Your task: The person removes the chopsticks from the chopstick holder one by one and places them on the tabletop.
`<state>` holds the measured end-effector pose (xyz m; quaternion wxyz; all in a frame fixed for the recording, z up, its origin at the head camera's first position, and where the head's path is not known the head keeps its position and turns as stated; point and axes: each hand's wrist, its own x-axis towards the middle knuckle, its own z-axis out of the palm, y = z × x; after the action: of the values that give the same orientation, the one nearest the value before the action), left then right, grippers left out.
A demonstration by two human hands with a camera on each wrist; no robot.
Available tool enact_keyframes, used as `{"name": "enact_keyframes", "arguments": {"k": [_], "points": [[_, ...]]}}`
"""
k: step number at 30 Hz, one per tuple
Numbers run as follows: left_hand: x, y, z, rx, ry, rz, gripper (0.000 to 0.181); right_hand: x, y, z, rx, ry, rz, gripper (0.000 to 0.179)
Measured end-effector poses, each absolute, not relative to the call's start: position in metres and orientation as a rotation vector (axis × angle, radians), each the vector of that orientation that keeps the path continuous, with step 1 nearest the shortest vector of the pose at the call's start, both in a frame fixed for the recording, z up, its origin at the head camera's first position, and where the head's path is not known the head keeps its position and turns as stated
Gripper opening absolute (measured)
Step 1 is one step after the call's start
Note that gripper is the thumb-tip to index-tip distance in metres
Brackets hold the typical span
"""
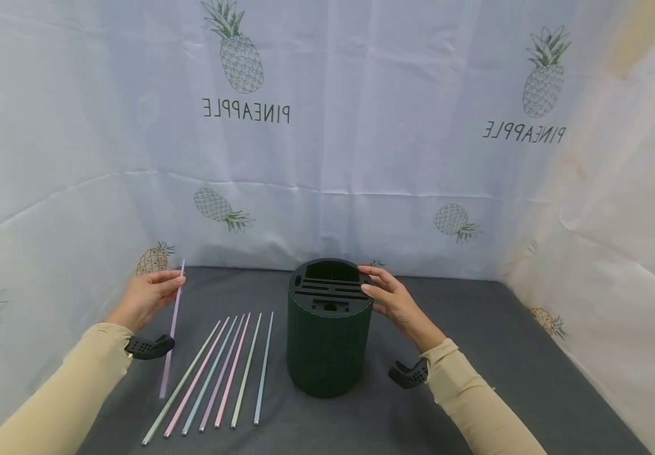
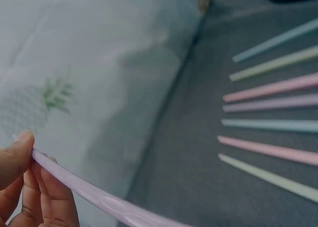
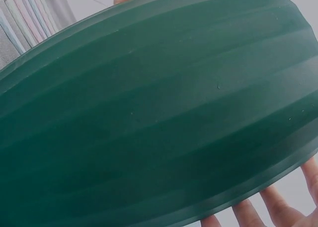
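Note:
On the left, my left hand (image 1: 148, 296) pinches a purple chopstick (image 1: 174, 322) near its thin upper end, between thumb and fingers. The chopstick slants down toward the table, left of the others. In the left wrist view, the same chopstick (image 2: 94, 193) runs from the fingertips to the lower edge. Several pastel chopsticks (image 1: 226, 373) lie side by side on the table, thin ends pointing away. A dark green round utensil holder (image 1: 327, 347) with a slotted black top stands upright at the middle. My right hand (image 1: 398, 306) holds it by the right side of its rim, fingers spread around it.
A dark grey cloth (image 1: 475, 379) covers the table. White curtains (image 1: 390, 139) with pineapple prints hang behind it and along both sides. A black wrist strap mount (image 1: 150, 347) sits on the left wrist, with another (image 1: 409, 374) on the right.

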<state>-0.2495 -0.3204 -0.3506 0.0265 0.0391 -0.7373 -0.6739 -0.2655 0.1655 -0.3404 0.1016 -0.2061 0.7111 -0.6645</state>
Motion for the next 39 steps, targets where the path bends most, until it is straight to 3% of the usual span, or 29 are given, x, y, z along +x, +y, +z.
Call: {"name": "enact_keyframes", "arguments": {"k": [3, 8, 14, 39], "points": [[-0.249, -0.327, -0.368, 0.187, -2.392, -1.979, 0.007, -0.265, 0.165, -0.34, -0.615, 2.103, -1.96, 0.052], [-0.247, -0.331, -0.387, 0.271, -2.549, -1.816, 0.028, -0.266, 0.166, -0.34, -0.609, 2.105, -1.959, 0.051], [-0.247, -0.329, -0.403, 0.339, -2.609, -1.759, 0.032, -0.268, 0.166, -0.341, -0.615, 2.111, -1.95, 0.052], [-0.25, -0.311, -0.439, 0.356, -2.677, -1.788, 0.022, -0.267, 0.165, -0.34, -0.595, 2.112, -1.937, 0.052]]}}
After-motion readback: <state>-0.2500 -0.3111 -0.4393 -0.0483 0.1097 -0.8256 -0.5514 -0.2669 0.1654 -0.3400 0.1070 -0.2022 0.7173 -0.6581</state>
